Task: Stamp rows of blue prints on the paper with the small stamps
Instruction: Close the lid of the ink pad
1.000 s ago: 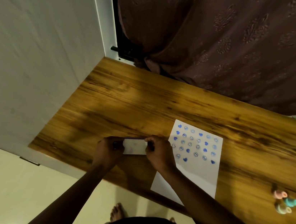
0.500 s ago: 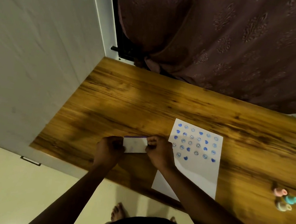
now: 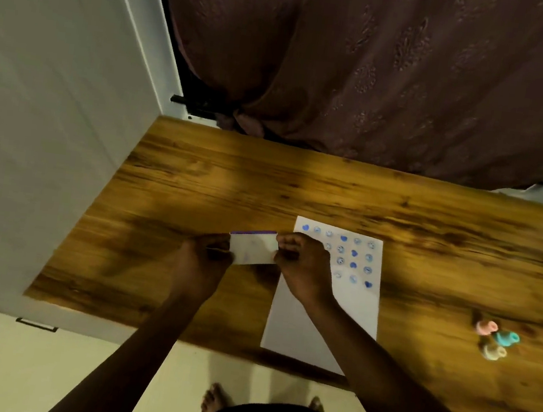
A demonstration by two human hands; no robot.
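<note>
- Stood at the far left: a pale wall panel (image 3: 34,105), reaching down beside the desk's left edge.
- Spread across the middle: a wooden desk (image 3: 197,179) with dark grain, a maroon patterned curtain (image 3: 368,63) hanging behind its far edge.
- Held left of centre, above the desk: the left hand (image 3: 202,259), its grip closed on the left end of a small white box (image 3: 254,250) with a purple strip along its far edge.
- Pinched at the box's right end: the right hand (image 3: 303,268), grip likewise closed on the box, forearm crossing the near half of the paper.
- Lay flat just right of the box: the paper (image 3: 312,332), a white sheet reaching the desk's near edge, partly covered by the right hand.
- Printed on the paper's far half: rows of blue prints (image 3: 355,253), some solid hearts, some round faces; those under the hand hidden.
- Rested well to the right of the paper, near the desk's right side: three small stamps in a tight cluster, a pink stamp (image 3: 486,326) farthest, a teal stamp (image 3: 506,337) beside it, a cream stamp (image 3: 492,352) nearest.
- Seen below the near edge: pale floor (image 3: 35,365) and bare toes.
</note>
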